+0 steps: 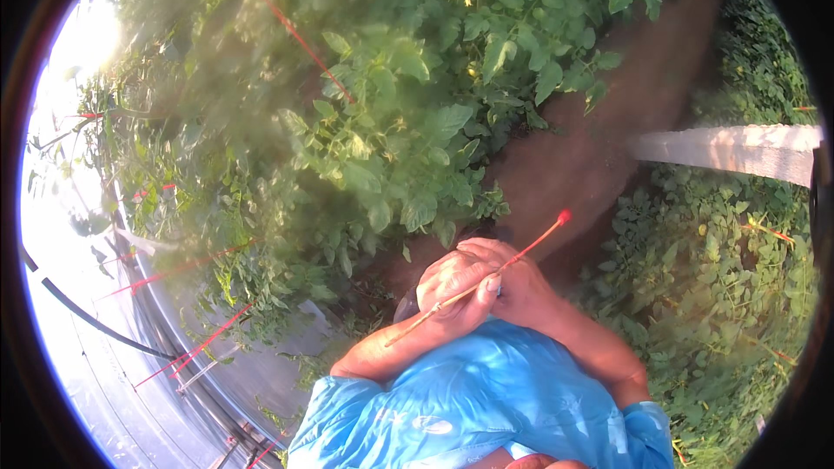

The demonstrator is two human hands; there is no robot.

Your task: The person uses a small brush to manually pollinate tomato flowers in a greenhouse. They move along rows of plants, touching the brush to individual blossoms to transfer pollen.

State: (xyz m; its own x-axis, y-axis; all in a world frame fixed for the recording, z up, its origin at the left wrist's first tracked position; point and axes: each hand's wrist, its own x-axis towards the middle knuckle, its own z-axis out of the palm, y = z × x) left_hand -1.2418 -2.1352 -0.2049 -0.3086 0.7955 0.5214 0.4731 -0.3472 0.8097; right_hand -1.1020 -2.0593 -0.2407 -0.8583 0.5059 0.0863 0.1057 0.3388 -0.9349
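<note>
Close in front of my chest, my left hand (456, 283) and my right hand (521, 277) are together, one against the other. A thin tan stick (417, 326) with a red tip (564, 216) slants across them, pinned under the thumb of my left hand. Its lower end lies over the left forearm, and the red end points up and away to the right. Something small and bluish shows at the thumb tip. The fingers of my right hand are partly hidden behind the left. Leafy tomato plants (417, 137) with small yellow flowers stand just beyond the hands.
Red strings (287, 23) run through the plants at the left and top. A pale concrete post (730, 146) stands at the right beside a bare soil path (573, 163). More plants (704, 273) grow at the right. Plastic sheeting (241, 371) and pipes line the left.
</note>
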